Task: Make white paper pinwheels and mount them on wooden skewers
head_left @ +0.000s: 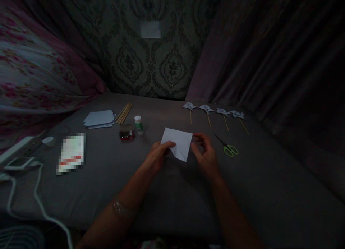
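A white square sheet of paper [176, 143] with faint crease lines is held above the table. My left hand [159, 152] grips it at its lower left edge, the thumb on top and the fingers underneath. At the sheet's right corner is my right hand [206, 153], its thumb and fingers apart and curved. Whether its fingertips touch the paper I cannot tell. Green-handled scissors [228, 148] lie to the right of that hand. Beyond my left hand are a small open box of pins [126, 134] and a white-capped glue stick [138, 124].
Several paper pinwheels [206, 109] on sticks lie in a row at the back right. A stack of paper [99, 119] and a bundle of wooden sticks [124, 113] lie at the back left. Nearer left are a blurred-out packet [71, 153], a power strip [17, 150] and white cables [40, 202].
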Available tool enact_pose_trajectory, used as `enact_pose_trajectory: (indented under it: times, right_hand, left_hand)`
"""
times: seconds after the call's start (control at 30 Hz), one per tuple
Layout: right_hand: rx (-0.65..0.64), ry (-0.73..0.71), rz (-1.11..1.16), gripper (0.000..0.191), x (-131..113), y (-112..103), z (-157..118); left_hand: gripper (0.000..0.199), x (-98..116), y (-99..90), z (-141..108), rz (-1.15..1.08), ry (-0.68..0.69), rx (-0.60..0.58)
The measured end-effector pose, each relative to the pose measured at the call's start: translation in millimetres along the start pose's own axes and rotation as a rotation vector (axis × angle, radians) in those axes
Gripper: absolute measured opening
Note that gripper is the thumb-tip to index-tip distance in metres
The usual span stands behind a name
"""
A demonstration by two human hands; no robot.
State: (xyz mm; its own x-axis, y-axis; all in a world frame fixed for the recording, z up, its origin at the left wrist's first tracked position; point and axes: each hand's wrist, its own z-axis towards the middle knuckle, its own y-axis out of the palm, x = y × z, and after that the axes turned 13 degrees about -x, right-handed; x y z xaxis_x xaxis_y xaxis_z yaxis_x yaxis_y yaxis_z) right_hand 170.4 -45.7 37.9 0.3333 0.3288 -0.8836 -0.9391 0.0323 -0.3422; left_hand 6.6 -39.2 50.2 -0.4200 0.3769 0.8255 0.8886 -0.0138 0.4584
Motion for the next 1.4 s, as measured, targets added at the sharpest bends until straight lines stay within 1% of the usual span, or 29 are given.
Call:
enact_pose_trajectory:
  times: [0.03,0.07,0.13,0.23,0.33,0.43,0.5,0.67,0.8,0.9,0.97,1.13,1.3,1.4]
  right_hand:
    - [0.035,-0.107,-0.122,0.028,-0.7,-4.0,-0.1]
    - [0.041,-0.197,-0.222,0.025,-1.4,-6.8,-0.4]
    - [-0.007,-0.330,-0.364,0.023,-1.9,-8.7,-1.8]
    - [-0.123,-0.431,-0.491,0.025,0.1,-6.2,-4.2]
    - [-0.147,-0.461,-0.530,0.021,2.7,-5.1,-4.4]
    - [-0.147,-0.472,-0.510,0.013,3.1,-8.0,-2.9]
    - [-0.160,-0.456,-0.481,0.012,2.3,-10.3,-2.2]
    - [-0.162,-0.351,-0.363,0.008,0.9,-9.8,-2.6]
    - [-0.122,-0.265,-0.258,0.010,-0.2,-3.2,-2.7]
    - [-0.068,-0.231,-0.226,0.014,-2.4,1.5,-2.7]
    - [-0.038,-0.226,-0.234,0.014,-4.0,3.1,-3.0]
    - [-0.003,-0.232,-0.297,0.011,-6.8,2.7,-4.8]
    - [0.009,-0.246,-0.368,0.009,-9.7,2.4,-6.1]
    - [0.013,-0.247,-0.405,0.007,-11.9,2.5,-6.5]
  left_hand:
    - [0.010,3.9,-1.8,0.0,-0.005,-0.012,0.027]
    - [0.011,7.4,-3.2,-0.1,-0.010,-0.024,0.050]
    - [0.012,12.6,-5.0,-1.0,-0.026,-0.044,0.068]
    - [0.012,15.0,-5.6,-2.1,-0.045,-0.061,0.052]
    - [0.010,13.1,-5.8,-1.7,-0.038,-0.067,0.028]
    - [0.010,11.0,-6.5,-0.2,-0.025,-0.063,0.028]
    - [0.010,10.3,-6.9,0.4,-0.023,-0.064,0.021]
    - [0.009,9.2,-6.7,0.3,0.010,-0.061,-0.006]
    - [0.009,7.2,-4.9,-0.5,0.037,-0.069,-0.026]
    - [0.009,5.8,-2.3,-2.0,0.039,-0.058,-0.051]
    - [0.011,4.9,-0.4,-3.1,0.039,-0.046,-0.066]
    - [0.014,0.7,2.2,-3.5,0.071,-0.025,-0.051]
    - [0.016,-4.4,1.5,-2.7,0.063,0.003,-0.122]
    - [0.018,-6.7,0.2,-2.2,0.075,0.009,-0.141]
